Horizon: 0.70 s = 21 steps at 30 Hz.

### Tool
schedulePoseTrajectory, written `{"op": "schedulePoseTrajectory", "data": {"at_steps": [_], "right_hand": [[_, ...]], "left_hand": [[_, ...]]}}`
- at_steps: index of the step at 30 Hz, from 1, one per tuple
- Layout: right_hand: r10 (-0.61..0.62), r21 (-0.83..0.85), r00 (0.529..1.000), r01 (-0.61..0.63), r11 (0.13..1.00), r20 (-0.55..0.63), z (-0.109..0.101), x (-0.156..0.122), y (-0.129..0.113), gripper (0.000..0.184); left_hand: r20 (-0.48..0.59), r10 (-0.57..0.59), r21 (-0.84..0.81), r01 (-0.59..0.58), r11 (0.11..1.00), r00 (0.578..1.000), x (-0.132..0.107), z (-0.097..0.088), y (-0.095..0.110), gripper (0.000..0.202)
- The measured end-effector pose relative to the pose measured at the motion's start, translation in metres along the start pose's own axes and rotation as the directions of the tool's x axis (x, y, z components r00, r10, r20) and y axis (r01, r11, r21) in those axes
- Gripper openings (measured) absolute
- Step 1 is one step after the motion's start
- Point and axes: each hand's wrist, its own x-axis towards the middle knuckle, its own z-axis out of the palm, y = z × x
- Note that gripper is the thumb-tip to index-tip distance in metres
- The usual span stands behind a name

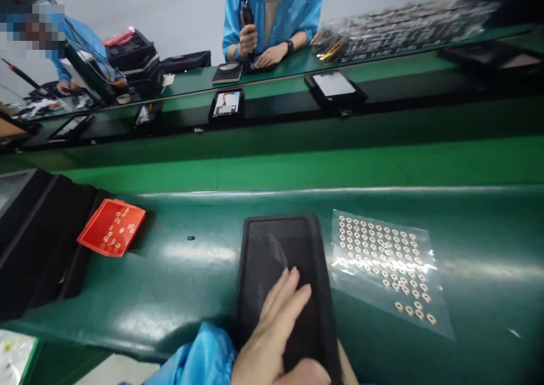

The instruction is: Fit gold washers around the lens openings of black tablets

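A black rectangular tray (272, 243) with a raised rim and rounded corners is at the front edge of the green bench (187, 283). My left hand (276, 328), in a blue sleeve, lies on it with fingers stretched out and nothing in them. Just a sliver of my right hand (346, 363) shows at the tray's lower right edge; its fingers are hidden. To the right of the tray is a clear plastic sheet (361, 286) carrying rows of small gold ring-shaped parts (382, 249).
A red tray (91, 238) of small rings stands left, beside stacked black trays (38, 243). A small black piece (191, 238) lies between. Across the green gap, a line carries trays with devices (227, 102). One co-worker (272, 22) holds a tool; another person (80, 39) is left.
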Motion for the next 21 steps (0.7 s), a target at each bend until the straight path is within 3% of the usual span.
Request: {"op": "schedulePoseTrajectory", "data": {"at_steps": [2,5,7,9,12,18,21], "right_hand": [[0.090,0.180,0.996,-0.086,0.980,-0.015,-0.005,0.000,0.000,0.052],[0.241,0.523,0.970,-0.217,0.824,0.023,-0.004,0.007,0.001,0.058],[0.296,0.610,0.954,-0.267,0.746,0.055,0.001,0.014,0.001,0.058],[0.322,0.623,0.944,-0.291,0.726,0.067,0.006,0.020,-0.002,0.054],[0.319,0.579,0.946,-0.289,0.762,0.053,0.012,0.022,-0.010,0.049],[0.345,0.498,0.938,-0.288,0.818,-0.024,0.023,0.018,-0.006,0.051],[0.325,0.461,0.940,-0.245,0.853,-0.101,0.034,0.018,0.006,0.056]], "left_hand": [[0.041,0.028,0.107,-0.032,0.994,0.999,0.009,0.014,0.000,0.071],[0.127,0.058,0.337,-0.098,0.936,0.990,0.011,0.032,-0.014,0.093],[0.160,0.084,0.498,-0.154,0.854,0.984,0.007,0.038,-0.025,0.104],[0.109,0.091,0.645,-0.140,0.752,0.990,0.002,0.037,-0.033,0.105],[0.021,0.097,0.763,-0.079,0.642,0.995,-0.005,0.025,-0.038,0.094],[0.003,0.185,0.822,-0.108,0.559,0.983,-0.013,0.017,-0.041,0.061],[0.004,0.235,0.800,-0.144,0.582,0.972,-0.012,0.019,-0.038,0.052]]}}
